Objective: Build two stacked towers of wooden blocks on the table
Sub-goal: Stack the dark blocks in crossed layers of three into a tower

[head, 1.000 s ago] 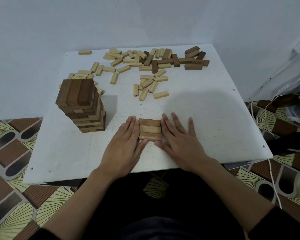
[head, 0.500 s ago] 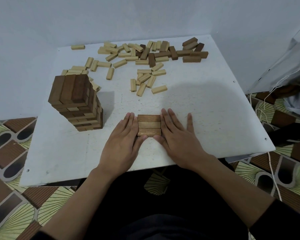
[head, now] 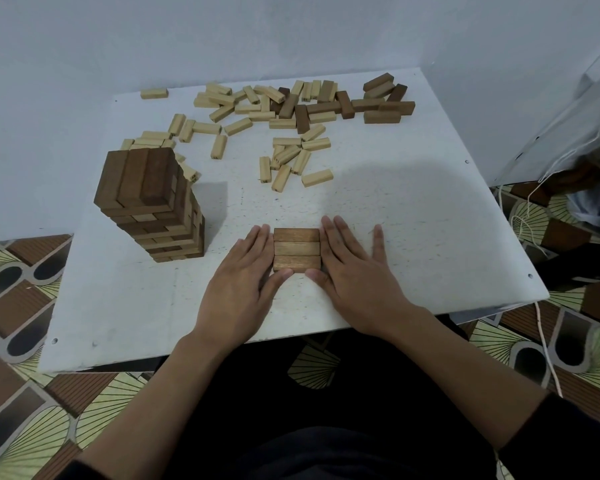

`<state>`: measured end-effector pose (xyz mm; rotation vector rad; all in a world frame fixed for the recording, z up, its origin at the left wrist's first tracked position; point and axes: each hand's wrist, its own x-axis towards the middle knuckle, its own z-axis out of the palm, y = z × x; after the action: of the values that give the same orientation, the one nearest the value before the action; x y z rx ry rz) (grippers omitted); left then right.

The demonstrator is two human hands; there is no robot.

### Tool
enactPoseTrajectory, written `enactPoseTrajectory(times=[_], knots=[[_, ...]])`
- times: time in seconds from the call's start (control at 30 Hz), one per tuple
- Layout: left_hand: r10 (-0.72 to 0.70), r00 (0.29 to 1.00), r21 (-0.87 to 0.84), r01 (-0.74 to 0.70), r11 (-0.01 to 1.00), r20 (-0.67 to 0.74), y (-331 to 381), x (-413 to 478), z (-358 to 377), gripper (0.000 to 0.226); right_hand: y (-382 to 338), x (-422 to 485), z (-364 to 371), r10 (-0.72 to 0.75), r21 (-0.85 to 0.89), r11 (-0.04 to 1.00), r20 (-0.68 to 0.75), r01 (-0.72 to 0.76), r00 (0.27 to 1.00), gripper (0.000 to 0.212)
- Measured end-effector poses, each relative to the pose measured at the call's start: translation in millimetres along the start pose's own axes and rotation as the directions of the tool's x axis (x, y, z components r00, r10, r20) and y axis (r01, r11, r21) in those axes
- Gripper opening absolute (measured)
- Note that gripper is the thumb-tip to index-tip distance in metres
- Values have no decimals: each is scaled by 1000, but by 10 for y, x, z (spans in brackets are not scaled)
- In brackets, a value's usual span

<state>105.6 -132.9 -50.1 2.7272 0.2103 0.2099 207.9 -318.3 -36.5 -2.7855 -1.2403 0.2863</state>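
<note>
A tall tower of dark brown blocks (head: 153, 206) stands on the left of the white table (head: 413, 220). Near the front edge, three brown blocks lie side by side as a flat layer (head: 296, 249). My left hand (head: 241, 289) lies flat with straight fingers against the layer's left side, its thumb touching the front edge. Against the right side my right hand (head: 355, 275) presses flat in the same way, thumb at the front. Loose pale blocks (head: 284, 161) and several dark blocks (head: 381, 105) are scattered across the back of the table.
A white wall runs behind the table and along its right side. A lone pale block (head: 154, 93) lies at the back left corner. White cords and a bag (head: 568, 161) sit off the table's right edge, above a patterned floor (head: 14, 289).
Both hands stay flat against the three-block layer, squeezing it together. The view has shifted slightly; the tower and loose blocks have not moved.
</note>
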Motion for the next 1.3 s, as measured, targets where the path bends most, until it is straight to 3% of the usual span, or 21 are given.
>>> enactPoseTrajectory(times=[0.5, 1.07, 1.2, 1.3], knots=[[3, 1000, 67, -2, 998, -6, 40, 1, 17, 73, 15, 86, -77, -17, -36, 999, 96, 20, 995, 95], [29, 1000, 47, -29, 999, -3, 5, 3, -25, 79, 35, 50, 5, -29, -6, 1000, 7, 29, 1000, 86], [24, 1000, -18, -24, 1000, 11, 28, -11, -116, 82, 74, 37, -39, -46, 62, 997, 18, 45, 999, 86], [9, 999, -183, 0, 983, 46, 84, -32, -223, 78, 115, 14, -109, -56, 244, 969, 38, 45, 998, 88]])
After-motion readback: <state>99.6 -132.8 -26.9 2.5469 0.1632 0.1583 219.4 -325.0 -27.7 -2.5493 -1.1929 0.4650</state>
